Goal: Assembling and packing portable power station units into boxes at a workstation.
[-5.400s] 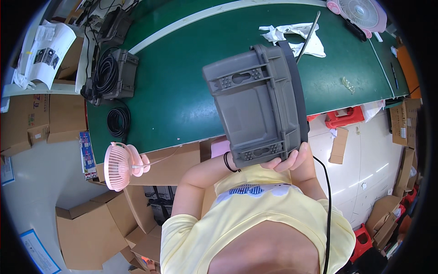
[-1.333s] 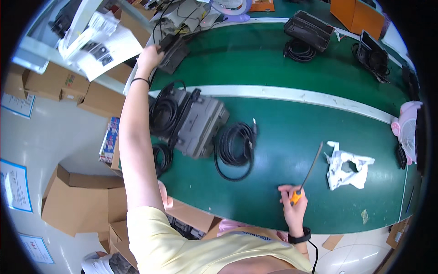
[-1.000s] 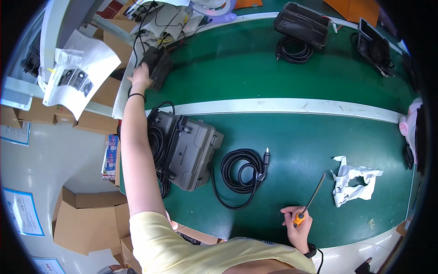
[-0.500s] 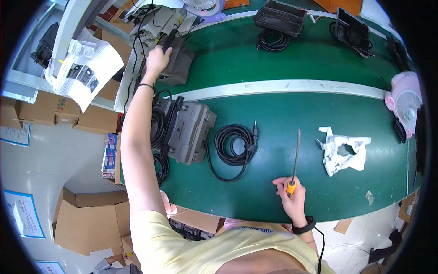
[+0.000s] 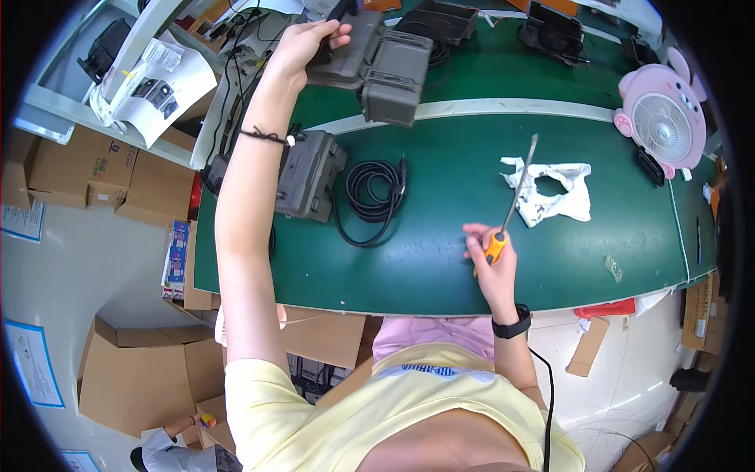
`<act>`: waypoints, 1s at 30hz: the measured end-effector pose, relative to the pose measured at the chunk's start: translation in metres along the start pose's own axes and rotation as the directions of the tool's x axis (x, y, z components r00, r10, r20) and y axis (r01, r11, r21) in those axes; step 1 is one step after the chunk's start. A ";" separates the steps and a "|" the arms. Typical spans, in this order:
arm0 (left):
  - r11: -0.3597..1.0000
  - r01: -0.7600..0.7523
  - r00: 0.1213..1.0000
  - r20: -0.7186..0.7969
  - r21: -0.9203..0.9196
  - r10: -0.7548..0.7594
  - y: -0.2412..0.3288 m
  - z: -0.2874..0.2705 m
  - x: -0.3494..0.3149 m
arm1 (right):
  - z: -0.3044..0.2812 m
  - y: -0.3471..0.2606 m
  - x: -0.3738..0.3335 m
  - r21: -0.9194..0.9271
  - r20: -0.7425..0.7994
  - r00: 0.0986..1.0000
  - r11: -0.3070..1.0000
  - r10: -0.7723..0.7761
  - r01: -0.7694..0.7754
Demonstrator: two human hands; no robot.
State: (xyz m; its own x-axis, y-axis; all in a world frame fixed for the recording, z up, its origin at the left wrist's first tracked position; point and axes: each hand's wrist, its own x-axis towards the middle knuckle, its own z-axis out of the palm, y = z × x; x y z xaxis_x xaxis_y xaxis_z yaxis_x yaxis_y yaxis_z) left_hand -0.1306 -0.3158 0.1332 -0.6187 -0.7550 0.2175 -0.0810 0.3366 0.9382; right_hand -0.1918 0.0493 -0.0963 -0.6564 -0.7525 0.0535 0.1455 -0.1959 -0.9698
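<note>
At the far left, my left hand (image 5: pixel 303 51) is closed on the black handle of a dark grey plastic case (image 5: pixel 397 75), which reaches over the white divider strip. My right hand (image 5: pixel 494 263) holds a long screwdriver (image 5: pixel 517 193) by its yellow-orange handle, with the shaft pointing away from me. Partly behind my left forearm, a second grey hard case (image 5: pixel 309 177) rests on the green bench. Beside it lies a coiled black cable (image 5: pixel 373 193), one strand running to that case. A crumpled white cloth or wrapper with a hole (image 5: pixel 583 197) is beyond the screwdriver.
A pink animal-shaped fan (image 5: pixel 664 110) stands at the right. Along the back sit an open black case (image 5: pixel 444 22) and another dark open case (image 5: pixel 550 35). A printed sheet (image 5: pixel 161 90) hangs at the left shelf. Cardboard boxes (image 5: pixel 141 374) and another person (image 5: pixel 177 448) are at lower left.
My left hand has pulled the grey case to the right from the back left corner. The whole view has shifted. The screwdriver stays in my right hand, tilted slightly more to the right.
</note>
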 end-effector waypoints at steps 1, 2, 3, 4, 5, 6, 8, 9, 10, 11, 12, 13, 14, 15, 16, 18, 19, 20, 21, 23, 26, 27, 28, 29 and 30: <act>0.996 -0.050 0.997 0.055 -0.074 0.054 0.015 0.011 -0.019 | -0.002 -0.004 -0.001 0.006 -0.018 0.999 0.999 -0.048 0.048; 0.992 0.003 0.994 0.110 -0.125 0.011 0.030 0.022 -0.037 | -0.004 -0.008 -0.003 0.027 -0.038 0.996 0.996 -0.084 0.085; 0.982 0.038 0.983 0.184 -0.187 -0.003 0.044 0.032 -0.055 | -0.005 -0.011 -0.004 0.055 -0.063 0.991 0.991 -0.122 0.125; 0.971 0.083 0.973 0.229 -0.226 -0.030 0.053 0.041 -0.078 | -0.008 -0.016 -0.004 0.027 -0.079 0.988 0.990 -0.133 0.136; 0.956 0.130 0.960 0.275 -0.263 -0.055 0.060 0.049 -0.104 | -0.008 -0.019 -0.007 0.025 -0.090 0.973 0.976 -0.214 0.217; 0.948 0.123 0.937 0.348 -0.295 -0.013 0.066 0.056 -0.126 | -0.007 -0.022 -0.011 0.036 -0.120 0.953 0.959 -0.276 0.283; 0.935 0.141 0.895 0.445 -0.326 0.020 0.071 0.072 -0.169 | -0.008 -0.027 -0.020 -0.060 -0.205 0.897 0.919 -0.393 0.389; 0.924 0.143 0.873 0.486 -0.355 0.052 0.072 0.078 -0.187 | -0.013 -0.031 -0.027 -0.215 -0.227 0.844 0.870 -0.486 0.444; 0.908 0.197 0.869 0.494 -0.370 0.013 0.072 0.085 -0.203 | -0.021 -0.035 -0.035 -0.373 -0.223 0.788 0.798 -0.573 0.474; 0.889 0.235 0.861 0.509 -0.394 -0.002 0.071 0.090 -0.216 | -0.027 -0.039 -0.042 -0.521 -0.203 0.729 0.703 -0.653 0.485; 0.877 0.250 0.863 0.504 -0.411 -0.010 0.069 0.094 -0.226 | -0.032 -0.041 -0.049 -0.533 -0.240 0.722 0.710 -0.648 0.460; 0.867 0.287 0.869 0.491 -0.408 -0.057 0.066 0.098 -0.235 | -0.037 -0.042 -0.053 -0.539 -0.230 0.731 0.709 -0.643 0.454; 0.820 0.339 0.873 0.480 -0.462 -0.091 0.063 0.101 -0.242 | -0.041 -0.044 -0.055 -0.548 -0.220 0.740 0.708 -0.636 0.445; 0.781 0.349 0.877 0.475 -0.517 -0.077 0.060 0.102 -0.248 | -0.044 -0.046 -0.057 -0.558 -0.210 0.748 0.706 -0.630 0.438; 0.743 0.363 0.882 0.464 -0.563 -0.079 0.058 0.103 -0.254 | -0.045 -0.048 -0.058 -0.567 -0.192 0.767 0.707 -0.612 0.422; 0.679 0.393 0.895 0.428 -0.620 -0.127 0.055 0.105 -0.264 | -0.045 -0.053 -0.061 -0.594 -0.150 0.829 0.719 -0.539 0.360; 0.644 0.370 0.901 0.428 -0.669 -0.073 0.056 0.106 -0.269 | -0.043 -0.056 -0.063 -0.597 -0.121 0.855 0.725 -0.505 0.343; 0.614 0.369 0.905 0.420 -0.698 -0.066 0.058 0.105 -0.274 | -0.040 -0.058 -0.064 -0.574 -0.073 0.860 0.727 -0.505 0.378; 0.583 0.376 0.909 0.408 -0.720 -0.082 0.060 0.105 -0.280 | -0.036 -0.060 -0.063 -0.583 -0.045 0.858 0.711 -0.511 0.393; 0.564 0.399 0.885 0.465 -0.723 -0.029 0.068 0.104 -0.294 | -0.027 -0.059 -0.060 -0.647 0.021 0.838 0.632 -0.545 0.427; 0.646 0.419 0.822 0.569 -0.638 0.029 0.076 0.106 -0.301 | -0.017 -0.050 -0.057 -0.628 0.009 0.871 0.675 -0.491 0.387; 0.668 0.423 0.801 0.597 -0.613 0.040 0.077 0.106 -0.299 | -0.016 -0.046 -0.056 -0.569 -0.071 0.873 0.738 -0.483 0.362; 0.690 0.424 0.780 0.624 -0.587 0.052 0.077 0.106 -0.295 | -0.015 -0.040 -0.054 -0.529 -0.136 0.870 0.777 -0.474 0.341; 0.711 0.411 0.759 0.646 -0.570 0.079 0.076 0.106 -0.290 | -0.017 -0.035 -0.052 -0.500 -0.195 0.874 0.812 -0.445 0.302; 0.771 0.332 0.762 0.636 -0.544 0.121 0.073 0.106 -0.283 | -0.018 -0.030 -0.050 -0.452 -0.252 0.873 0.849 -0.417 0.275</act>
State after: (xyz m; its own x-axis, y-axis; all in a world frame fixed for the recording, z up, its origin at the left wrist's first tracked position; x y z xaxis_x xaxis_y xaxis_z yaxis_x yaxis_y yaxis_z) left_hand -0.0438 -0.0180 0.1115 -0.9784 -0.1762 0.1079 0.1573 -0.2969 0.9419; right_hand -0.1769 0.1044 -0.0748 -0.8204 -0.4173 0.3909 -0.3914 -0.0886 -0.9160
